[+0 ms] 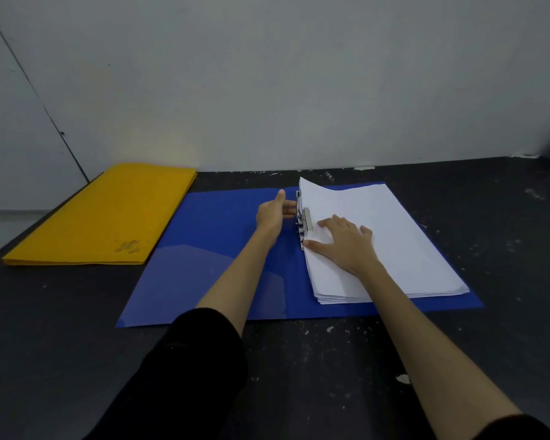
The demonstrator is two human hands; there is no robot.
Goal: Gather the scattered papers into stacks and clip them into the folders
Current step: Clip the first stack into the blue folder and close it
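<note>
I am pressing my right hand [346, 246], fingers flat, on the paper stack [394, 242] to steady it, while my left hand [272, 212], fingers loosely open, is touching the clip [306, 219].

A dark tabletop [331, 360], flecked with pale specks and scuffs, runs back to a grey wall. A blue folder [210, 249] lies open and flat on it near the middle, a stack of white paper on its right half. A closed yellow folder [108, 214] lies flat at the far left, just beside the blue one.

blue folder [210, 249], yellow folder [108, 214], white papers [394, 236]
</note>
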